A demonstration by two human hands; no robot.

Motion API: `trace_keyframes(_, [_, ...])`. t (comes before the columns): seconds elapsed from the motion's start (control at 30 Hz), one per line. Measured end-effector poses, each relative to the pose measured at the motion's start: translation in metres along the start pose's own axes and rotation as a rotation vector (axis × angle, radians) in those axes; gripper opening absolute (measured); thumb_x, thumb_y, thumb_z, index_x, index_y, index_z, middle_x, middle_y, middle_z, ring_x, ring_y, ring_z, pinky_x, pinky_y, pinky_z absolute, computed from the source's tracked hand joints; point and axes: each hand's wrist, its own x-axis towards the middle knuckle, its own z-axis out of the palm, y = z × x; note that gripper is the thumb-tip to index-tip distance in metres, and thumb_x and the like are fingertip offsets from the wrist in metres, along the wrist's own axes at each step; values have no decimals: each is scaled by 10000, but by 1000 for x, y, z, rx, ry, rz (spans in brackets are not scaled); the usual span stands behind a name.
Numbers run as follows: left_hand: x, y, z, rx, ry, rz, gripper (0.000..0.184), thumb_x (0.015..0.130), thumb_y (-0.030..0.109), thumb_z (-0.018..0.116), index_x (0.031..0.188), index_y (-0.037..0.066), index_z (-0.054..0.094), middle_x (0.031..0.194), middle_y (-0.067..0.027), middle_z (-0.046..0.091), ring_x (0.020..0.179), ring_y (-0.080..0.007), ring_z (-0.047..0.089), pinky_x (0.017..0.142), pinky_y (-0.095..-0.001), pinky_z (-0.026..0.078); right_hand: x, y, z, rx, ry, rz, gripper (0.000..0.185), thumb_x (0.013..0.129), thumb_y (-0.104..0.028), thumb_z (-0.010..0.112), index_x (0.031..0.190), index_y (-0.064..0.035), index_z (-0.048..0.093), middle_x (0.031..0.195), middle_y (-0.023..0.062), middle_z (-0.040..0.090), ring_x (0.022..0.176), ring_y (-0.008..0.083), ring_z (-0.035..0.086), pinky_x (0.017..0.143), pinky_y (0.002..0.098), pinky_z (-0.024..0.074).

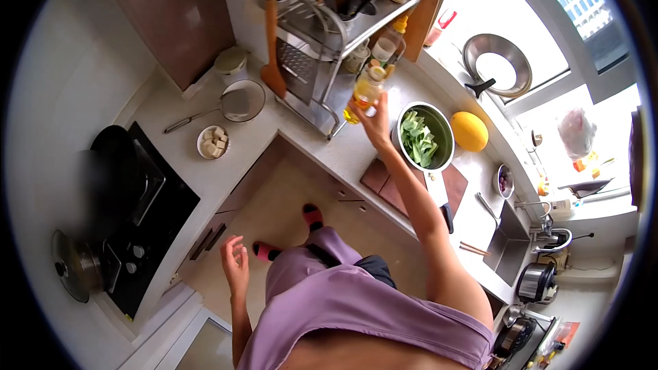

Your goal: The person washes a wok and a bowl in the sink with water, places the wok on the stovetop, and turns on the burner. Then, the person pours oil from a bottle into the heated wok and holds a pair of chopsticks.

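Note:
My right hand (375,123) is closed around a clear bottle of yellow oil (371,85), beside the lower shelf of a metal rack (322,106). Just right of that hand stands a metal pot (445,153) with cut green leaves (417,138) in it. Below the pot, a cleaver (436,188) with a black handle lies on a brown cutting board (458,181). My left hand (234,260) hangs over the floor near the cabinet drawers, its fingers loosely bent and apart, with nothing in them.
On the left are a black stove (161,205), a dark wok (110,171) and a glass-lidded pot (74,267). A bowl of white cubes (213,142) and a strainer (242,101) sit on the counter. At right are a yellow melon (469,131) and the sink (510,247).

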Motion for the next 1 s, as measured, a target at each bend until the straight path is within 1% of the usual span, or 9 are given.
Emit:
trace_keyframes(0.13, [-12,27,26,128,-15,42,259,887,70,529,1146,64,525,1233,-119,474,971,-222,576,742,-315,506,12,31,40,102,19,4,582,693,-194,790,1157,-36,476,1097,143,457,1035,287,474,854,381,442])
trace_keyframes(0.23, [-28,43,41,176,-2,17,261,881,50,523,1142,56,526,1252,-125,443,971,-231,574,752,-319,506,13,46,56,-37,3,-20,613,700,-267,798,1149,-19,463,1087,129,453,1022,273,497,851,396,460])
trace_keyframes(0.33, [-39,52,51,181,13,-36,265,878,46,521,1143,58,530,1263,-122,433,981,-232,569,765,-324,500,8,50,60,-98,2,-4,625,686,-265,805,1147,-21,461,1075,143,457,1026,303,486,858,404,438])
trace_keyframes(0.63, [-20,68,66,269,-92,15,262,884,65,509,1143,60,547,1268,-105,429,984,-220,560,787,-334,471,-10,60,57,75,43,14,924,628,-182,826,1361,-11,290,1276,195,421,1197,352,402,1027,407,334])
trace_keyframes(0.73, [-8,78,71,295,-148,60,263,890,58,497,1148,60,549,1273,-103,429,987,-220,554,795,-335,467,-33,31,29,92,122,36,762,739,-93,713,1362,-1,284,1324,207,398,1232,358,384,1067,396,298])
trace_keyframes(0.8, [2,84,76,294,-191,83,261,891,48,496,1146,55,549,1270,-107,431,984,-221,553,792,-329,467,-61,10,-4,67,90,-51,636,783,-47,642,1335,2,329,1278,197,437,1192,347,429,1032,396,343])
trace_keyframes(0.87, [12,81,82,301,-218,135,250,885,27,499,1129,41,554,1263,-115,436,954,-219,561,773,-309,470,-99,-4,-45,130,-107,7,549,800,-25,604,1302,-21,381,1231,176,470,1142,339,474,967,392,411])
trace_keyframes(0.93, [19,86,91,293,-243,170,252,878,11,503,1121,43,559,1255,-113,445,945,-219,564,767,-310,471,-142,-6,-87,13,-268,40,468,806,-10,574,1253,-50,441,1189,157,497,1052,340,529,885,393,462])
trace_keyframes(1.0, [25,94,101,299,-279,208,254,874,7,506,1120,45,560,1253,-114,449,946,-220,565,767,-312,473,-179,2,-135,-84,-354,-39,377,753,2,582,1122,-45,515,1089,154,547,937,334,575,795,412,487])
